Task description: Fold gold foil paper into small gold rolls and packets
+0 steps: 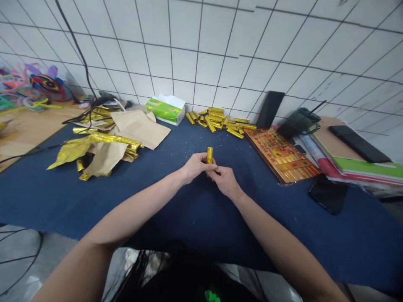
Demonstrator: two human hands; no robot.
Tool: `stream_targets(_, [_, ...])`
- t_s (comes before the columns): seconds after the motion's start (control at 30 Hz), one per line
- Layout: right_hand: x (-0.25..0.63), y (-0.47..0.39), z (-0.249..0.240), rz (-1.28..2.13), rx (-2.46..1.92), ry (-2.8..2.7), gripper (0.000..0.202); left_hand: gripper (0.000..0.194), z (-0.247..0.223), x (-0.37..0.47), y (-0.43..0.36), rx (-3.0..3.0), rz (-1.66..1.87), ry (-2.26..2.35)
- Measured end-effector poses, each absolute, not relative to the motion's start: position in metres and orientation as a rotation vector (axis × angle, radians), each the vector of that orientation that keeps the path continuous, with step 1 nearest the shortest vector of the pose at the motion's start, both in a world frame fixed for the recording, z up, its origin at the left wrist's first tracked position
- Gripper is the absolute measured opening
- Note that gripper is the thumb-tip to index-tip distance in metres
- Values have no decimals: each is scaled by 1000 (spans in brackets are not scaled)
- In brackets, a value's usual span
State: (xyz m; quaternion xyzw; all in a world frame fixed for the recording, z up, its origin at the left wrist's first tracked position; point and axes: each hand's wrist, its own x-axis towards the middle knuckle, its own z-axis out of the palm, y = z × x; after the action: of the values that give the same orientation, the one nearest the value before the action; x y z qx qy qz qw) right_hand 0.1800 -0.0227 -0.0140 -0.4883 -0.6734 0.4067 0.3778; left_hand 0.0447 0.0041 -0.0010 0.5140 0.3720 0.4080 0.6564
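Observation:
Above the middle of the blue-covered table (176, 201), a small gold foil paper roll (209, 154) stands upright between my hands. My left hand (195, 166) is closed around it, with the thumb across its lower part. My right hand (225, 179) is also closed, its fingertips pinched at the roll's lower end and touching my left fingers. Some fingertips of both hands are hidden behind the roll and the thumbs. A pile of similar short gold rolls (215, 118) lies at the wall beyond my hands.
Gold foil and brown paper sheets (141, 126) lie at left near a green tissue box (166, 108) and black cables (91, 111). Rightward are a leaning phone (270, 109), patterned red-gold sheets (280, 155), a dark mug (297, 121), stacked folders (362, 165) and another phone (329, 195).

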Motion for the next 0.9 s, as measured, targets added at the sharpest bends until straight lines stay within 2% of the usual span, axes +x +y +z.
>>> stream_targets(0.2, [181,-23,-16,1031,-1221,-1744,30,18,-1,44,4,1121,917,853])
stream_targets(0.63, [189,-17,-13,1385,-1171,-1615,28,26,7,33,10,904,1003,836])
stream_targets(0.9, [206,-3,-12,1235,-1198,-1380,28,18,2,28,11,1106,883,999])
